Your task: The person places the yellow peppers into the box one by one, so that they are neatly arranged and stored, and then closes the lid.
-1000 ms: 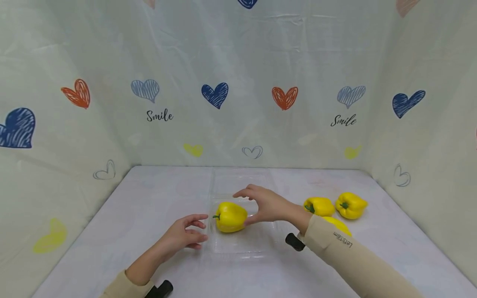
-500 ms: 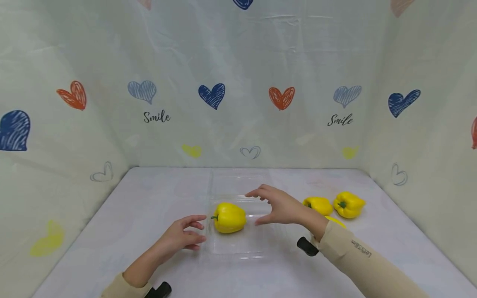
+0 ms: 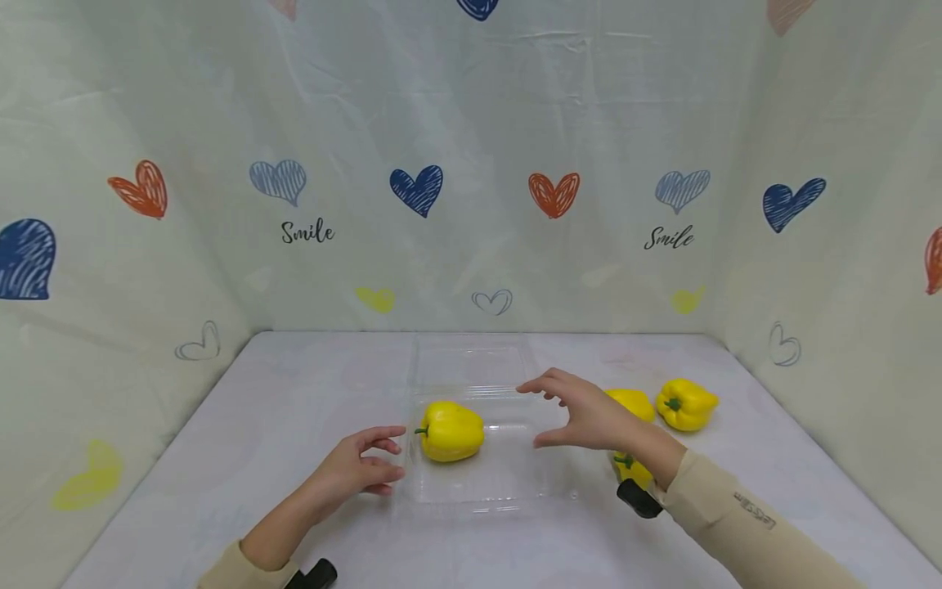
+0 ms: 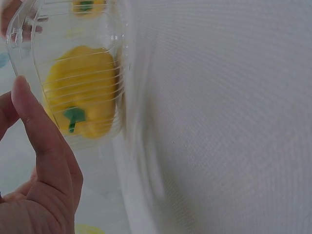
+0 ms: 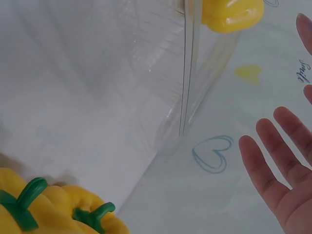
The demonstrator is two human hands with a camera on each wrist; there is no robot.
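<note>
One yellow bell pepper (image 3: 452, 432) lies on its side in the left part of a clear plastic clamshell container (image 3: 508, 483), its green stem pointing left. The container's lid (image 3: 471, 356) is folded back behind it. At the container's left wall is my left hand (image 3: 353, 470), fingers extended; in the left wrist view its fingertip (image 4: 22, 87) is right at the clear rim. My right hand (image 3: 596, 413) hovers at the container's right side, thumb and fingers spread wide with nothing between them. The right wrist view shows its fingers (image 5: 273, 165) straight and apart.
To the right, a yellow bell pepper (image 3: 686, 405) lies on the white table (image 3: 316, 368). Two more, a rear pepper (image 3: 629, 401) and a nearer pepper (image 3: 631, 470), are partly hidden by the right hand and wrist. A heart-printed curtain (image 3: 486, 254) closes off the back and sides.
My right hand has let go of the pepper in the container and moved right, away from it. The pepper stays put, and the left hand has hardly moved.
</note>
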